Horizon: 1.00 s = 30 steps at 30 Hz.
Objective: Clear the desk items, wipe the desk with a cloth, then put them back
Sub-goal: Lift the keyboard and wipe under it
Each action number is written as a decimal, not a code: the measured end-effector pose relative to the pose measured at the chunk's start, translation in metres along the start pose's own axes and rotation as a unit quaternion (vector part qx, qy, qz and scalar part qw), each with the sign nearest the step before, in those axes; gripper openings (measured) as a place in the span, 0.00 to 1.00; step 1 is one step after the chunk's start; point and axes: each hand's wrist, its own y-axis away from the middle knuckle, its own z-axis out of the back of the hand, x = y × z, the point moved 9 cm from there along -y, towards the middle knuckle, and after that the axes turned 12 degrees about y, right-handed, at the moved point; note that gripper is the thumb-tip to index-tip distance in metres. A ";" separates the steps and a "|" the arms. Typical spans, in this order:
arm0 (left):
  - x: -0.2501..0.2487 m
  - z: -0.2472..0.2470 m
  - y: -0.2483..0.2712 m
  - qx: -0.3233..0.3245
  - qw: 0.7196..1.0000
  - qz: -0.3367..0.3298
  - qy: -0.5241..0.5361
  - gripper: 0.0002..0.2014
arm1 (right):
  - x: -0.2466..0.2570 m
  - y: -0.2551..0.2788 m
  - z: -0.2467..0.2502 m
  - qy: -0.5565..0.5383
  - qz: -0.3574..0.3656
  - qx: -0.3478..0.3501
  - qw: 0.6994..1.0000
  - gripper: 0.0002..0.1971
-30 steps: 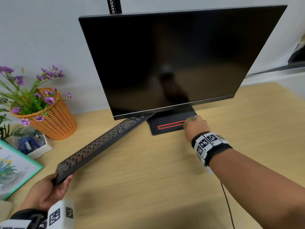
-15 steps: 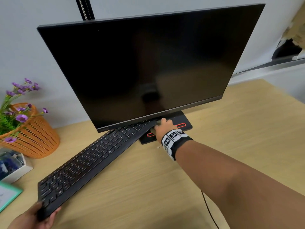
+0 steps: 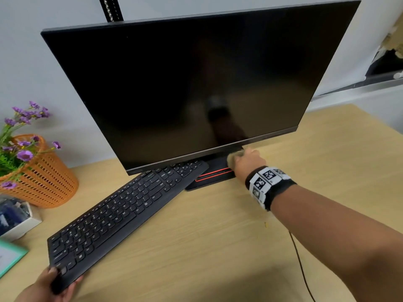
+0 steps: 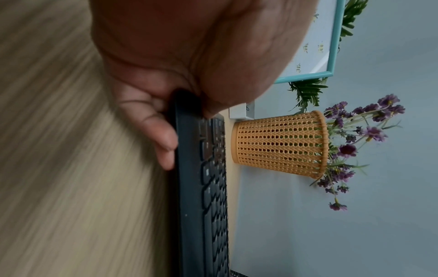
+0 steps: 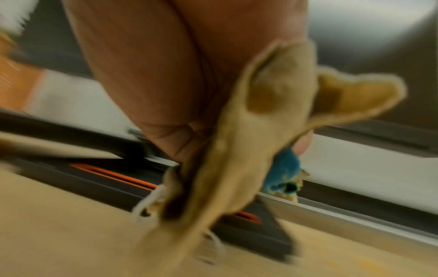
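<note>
Cloth (image 5: 267, 116), tan, bunched in right hand (image 3: 246, 164), shows only at wrist; left hand (image 3: 54, 284) grips keyboard (image 3: 122, 212).

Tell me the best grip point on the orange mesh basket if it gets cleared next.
Probably the orange mesh basket lower wall, from the desk-front side. It stands upright, tapering downward, and the purple flowers spill over its rim, so a top grab looks blocked. The left hand grips the keyboard now.

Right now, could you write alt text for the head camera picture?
A left hand lifts a black keyboard by its corner while the right hand holds a tan cloth at the dark monitor's base, on a wooden desk.
</note>
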 end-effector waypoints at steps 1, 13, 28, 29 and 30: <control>0.005 -0.003 -0.023 0.034 0.999 0.016 0.011 0.17 | 0.014 0.007 -0.007 0.018 0.032 -0.003 0.999 0.19; -0.005 -0.048 0.104 0.177 0.983 -0.004 -0.043 0.19 | 0.113 0.066 -0.043 0.084 0.204 0.136 0.966 0.28; -0.001 -0.044 0.105 0.217 0.976 0.024 -0.012 0.15 | 0.093 0.051 -0.044 0.049 0.178 0.125 0.975 0.27; -0.001 -0.045 0.103 0.222 0.975 0.024 -0.011 0.15 | 0.094 0.050 -0.046 0.050 0.178 0.130 0.974 0.28; -0.001 -0.045 0.103 0.221 0.975 0.024 -0.010 0.15 | 0.095 0.049 -0.047 0.054 0.176 0.138 0.973 0.29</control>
